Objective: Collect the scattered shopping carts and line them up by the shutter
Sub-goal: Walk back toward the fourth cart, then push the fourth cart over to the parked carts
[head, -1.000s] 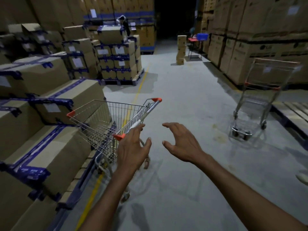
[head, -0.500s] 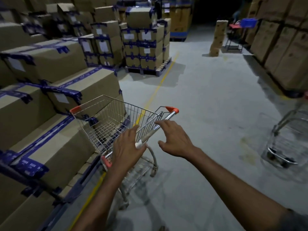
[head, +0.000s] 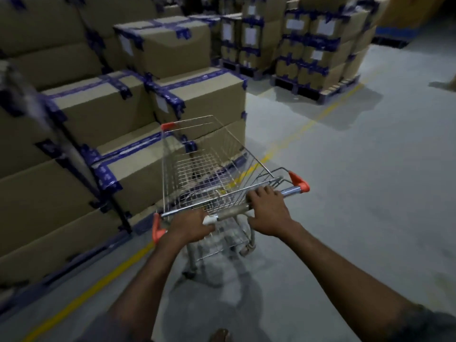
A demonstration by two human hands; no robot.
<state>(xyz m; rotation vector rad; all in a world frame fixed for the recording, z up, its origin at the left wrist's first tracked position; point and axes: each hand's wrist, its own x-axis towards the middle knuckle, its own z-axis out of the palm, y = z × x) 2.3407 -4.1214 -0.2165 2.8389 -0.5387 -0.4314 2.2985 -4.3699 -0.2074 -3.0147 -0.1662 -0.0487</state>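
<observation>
A small wire shopping cart (head: 207,166) with orange corner caps stands on the grey floor right in front of me, its empty basket pointing away toward the stacked boxes. Its metal handle bar (head: 233,210) runs across at waist height. My left hand (head: 191,227) is closed around the left part of the bar. My right hand (head: 267,209) grips the bar further right, fingers wrapped over it. The cart's wheels below are blurred. No second cart and no shutter show in this view.
Stacked cardboard boxes (head: 103,144) with blue tape fill the left, close beside the cart. More boxes on a pallet (head: 318,60) stand at the back. A yellow floor line (head: 303,129) runs diagonally under the cart. Bare grey floor (head: 370,193) spreads to the right.
My right hand has closed on the handle bar, joining the left. The view has swung left and down, and the second cart at the right has left the frame.
</observation>
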